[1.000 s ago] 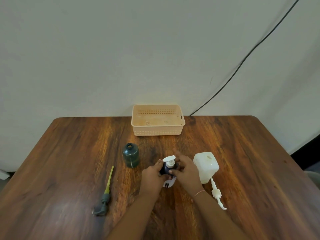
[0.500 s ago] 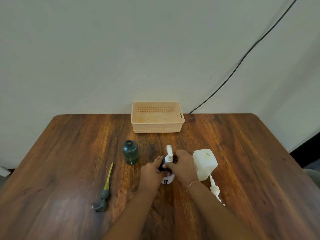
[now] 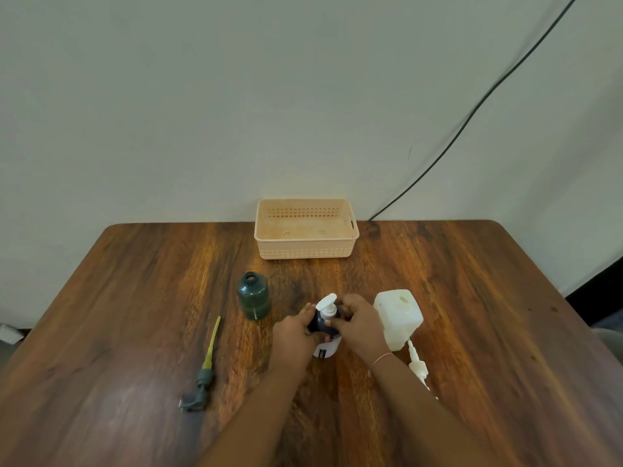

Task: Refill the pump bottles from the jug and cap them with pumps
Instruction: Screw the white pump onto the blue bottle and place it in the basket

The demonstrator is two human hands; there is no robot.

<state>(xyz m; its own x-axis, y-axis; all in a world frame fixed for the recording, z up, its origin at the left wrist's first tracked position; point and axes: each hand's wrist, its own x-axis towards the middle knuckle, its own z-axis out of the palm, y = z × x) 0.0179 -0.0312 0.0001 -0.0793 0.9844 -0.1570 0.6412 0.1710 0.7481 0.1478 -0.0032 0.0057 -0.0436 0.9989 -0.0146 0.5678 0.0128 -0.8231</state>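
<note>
A dark bottle with a white label (image 3: 323,326) stands at the middle of the wooden table (image 3: 135,298). My left hand (image 3: 292,335) grips its body from the left. My right hand (image 3: 358,323) is closed on the collar of the white pump (image 3: 327,306) that sits in the bottle's neck, nozzle pointing up and left. A green bottle (image 3: 253,295) stands uncapped to the left. Its grey pump with a yellow tube (image 3: 204,369) lies further left. A white square bottle (image 3: 398,316) stands to the right, uncapped, with a white pump (image 3: 418,365) lying beside my right forearm.
A peach plastic basket (image 3: 306,252) stands at the table's far edge against the wall. A black cable (image 3: 472,112) runs down the wall to the right of it. No jug is in view.
The white pump's nozzle has turned between frames, from pointing left, to pointing away, to up and left now. Both hands stay on the dark bottle. My view has shifted slightly.
</note>
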